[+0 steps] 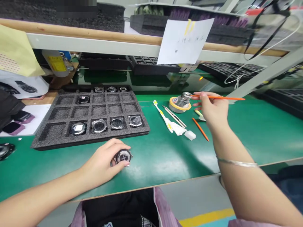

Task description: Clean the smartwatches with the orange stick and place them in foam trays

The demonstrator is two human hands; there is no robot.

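My left hand [104,162] rests on the green mat near the front edge, fingers curled round a round black watch body [123,156] that lies back-side up. My right hand [211,110] is raised farther back on the right and pinches a thin orange stick [224,98]. The stick's tip reaches toward a small metal pot [184,98] standing inside a yellow tape roll [176,108]. A black foam tray [94,118] with several bagged watch bodies lies just behind my left hand.
A toothbrush [163,115], tweezers [174,116], a second orange stick [200,129] and a small white piece [190,135] lie on the green mat [165,157]. Purple-cased items sit at far left. Shelves with black trays and a hanging paper note [184,41] stand behind.
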